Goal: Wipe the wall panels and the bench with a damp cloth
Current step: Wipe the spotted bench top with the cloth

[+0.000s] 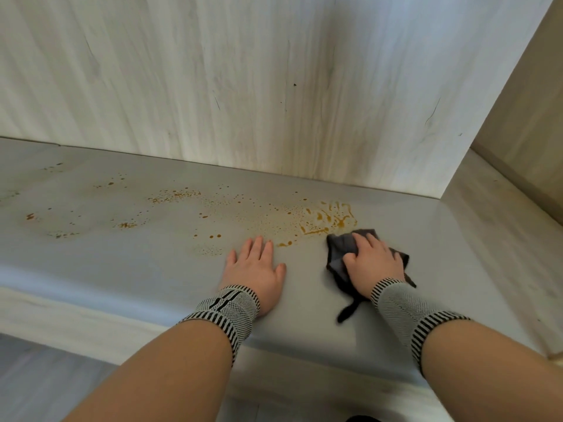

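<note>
On the grey tabletop [128, 263], near its right end, my right hand [373, 263] presses flat on a dark cloth [339, 248], fingers bent over the bunched fabric and pinning it down. My left hand [254, 266] lies just beside it to the left, palm down, fingers spread and straight, holding nothing, bracing on the surface. Key relation: the thick orange spill [329, 219] sits directly ahead of the cloth, toward the wall, nearly touching its far edge; thinner orange spatter [173, 194] trails away leftward along the tabletop, so the mess runs left-right, parallel to the wall panel [243, 86]. Right hand is nearer the heavy patch, so my guess is the next stroke goes forward, then sweeps left. Both wrists wear striped knit bands [228, 306]. No readable writing, brands or labels anywhere.
</note>
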